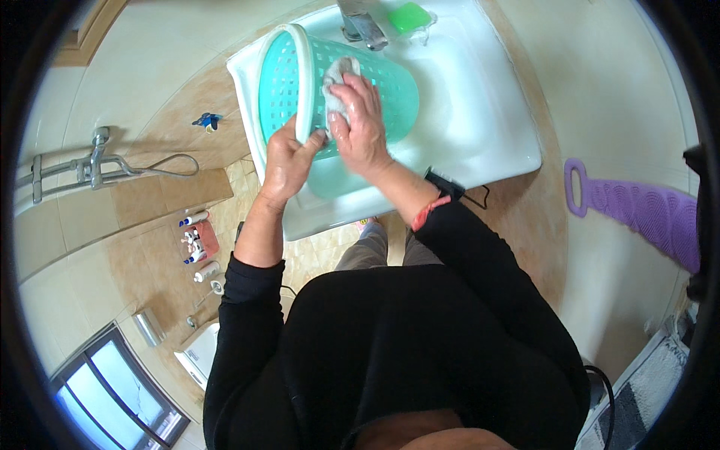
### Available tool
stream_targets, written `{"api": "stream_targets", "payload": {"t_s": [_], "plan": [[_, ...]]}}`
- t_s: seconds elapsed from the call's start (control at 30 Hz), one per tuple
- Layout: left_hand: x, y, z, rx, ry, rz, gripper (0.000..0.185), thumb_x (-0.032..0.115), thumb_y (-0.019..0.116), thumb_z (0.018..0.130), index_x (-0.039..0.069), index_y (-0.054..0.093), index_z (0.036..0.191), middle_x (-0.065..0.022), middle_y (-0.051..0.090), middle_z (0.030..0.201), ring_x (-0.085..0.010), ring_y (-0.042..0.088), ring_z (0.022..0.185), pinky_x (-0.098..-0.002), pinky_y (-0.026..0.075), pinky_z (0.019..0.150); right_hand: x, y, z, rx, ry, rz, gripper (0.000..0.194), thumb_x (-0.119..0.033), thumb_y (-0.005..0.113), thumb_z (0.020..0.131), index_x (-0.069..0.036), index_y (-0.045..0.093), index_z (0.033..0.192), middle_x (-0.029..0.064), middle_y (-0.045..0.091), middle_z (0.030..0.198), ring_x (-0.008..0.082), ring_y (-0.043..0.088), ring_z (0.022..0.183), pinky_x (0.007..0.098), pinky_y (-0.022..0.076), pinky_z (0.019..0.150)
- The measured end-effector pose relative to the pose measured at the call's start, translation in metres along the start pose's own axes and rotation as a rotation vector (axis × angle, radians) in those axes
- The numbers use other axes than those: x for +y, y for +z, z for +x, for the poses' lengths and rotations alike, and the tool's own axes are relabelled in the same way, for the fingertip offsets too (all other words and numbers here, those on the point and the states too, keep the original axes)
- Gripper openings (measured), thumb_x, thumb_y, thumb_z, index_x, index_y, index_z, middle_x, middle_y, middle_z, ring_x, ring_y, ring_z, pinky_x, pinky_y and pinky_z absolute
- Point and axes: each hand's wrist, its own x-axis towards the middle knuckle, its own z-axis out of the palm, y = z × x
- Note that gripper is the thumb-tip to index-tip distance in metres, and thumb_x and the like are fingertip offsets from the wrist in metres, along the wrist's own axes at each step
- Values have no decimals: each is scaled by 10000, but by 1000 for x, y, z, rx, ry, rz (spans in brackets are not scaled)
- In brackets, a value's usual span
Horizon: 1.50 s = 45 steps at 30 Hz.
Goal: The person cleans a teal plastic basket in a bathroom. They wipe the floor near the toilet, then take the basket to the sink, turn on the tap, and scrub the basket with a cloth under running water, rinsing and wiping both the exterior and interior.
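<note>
A turquoise perforated plastic basket (pixel 396 90) with a pale rim lies tilted on its side in a white washbasin (pixel 478 112), its mouth facing left. My left hand (pixel 289 160) grips the rim at its near side, thumb outside. With bent fingers my right hand (pixel 360 121) presses a wet greyish-white cloth (pixel 336 81) against the basket's outer wall, close to the rim. The basket's far underside is hidden.
A metal faucet (pixel 363 25) stands at the basin's back, beside a green soap bar (pixel 409 18). On the right wall hangs a purple textured silicone scrubber (pixel 641 211). Shower fittings (pixel 95 163) are on the left wall, with several bottles in a pink basket (pixel 209 239) below.
</note>
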Motion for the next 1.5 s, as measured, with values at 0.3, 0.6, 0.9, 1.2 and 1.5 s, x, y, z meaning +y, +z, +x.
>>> {"api": "stream_targets", "payload": {"t_s": [0.3, 0.6, 0.9, 1.2, 1.5], "plan": [[26, 8, 35, 30, -174, -145, 277, 240, 670, 946, -20, 652, 1041, -50, 667, 781, -104, 590, 687, -272, 477, 588, 69, -19, -3, 202, 621, 80, 465, -27, 591, 845, -13, 494, 1300, 154, 533, 1282, 306, 503, 1231, 433, 439, 1008], [45, 13, 52, -14, -231, -199, 344, 317, 587, 1010, -6, 630, 1122, -34, 645, 871, -95, 549, 714, -272, 468, 615, 11, -22, 67, -131, 424, 19, 445, -125, 586, 884, -31, 496, 1310, 186, 523, 1330, 392, 462, 1293, 520, 333, 1103], [32, 8, 56, -58, -223, -347, 415, 321, 598, 998, -17, 587, 1239, -62, 653, 1004, -133, 588, 863, -299, 493, 760, -21, 3, 15, 26, 16, -93, 539, -84, 666, 785, -112, 478, 1289, 132, 447, 1361, 383, 456, 1278, 631, 257, 1094], [-22, -17, -25, -203, 61, 213, 454, 239, 722, 916, -17, 590, 1267, -96, 692, 1084, -152, 601, 933, -319, 488, 855, 34, -6, 24, 110, 389, 24, 385, -142, 546, 904, -64, 531, 1281, 207, 512, 1341, 390, 484, 1237, 518, 355, 1059], [11, -9, 6, 184, -92, 75, 229, 175, 667, 957, -36, 685, 1043, -58, 696, 807, -112, 649, 670, -282, 531, 621, 11, -19, -1, -37, -1, -207, 468, -155, 659, 813, -126, 547, 1266, 158, 489, 1336, 372, 446, 1301, 568, 275, 1102]]}}
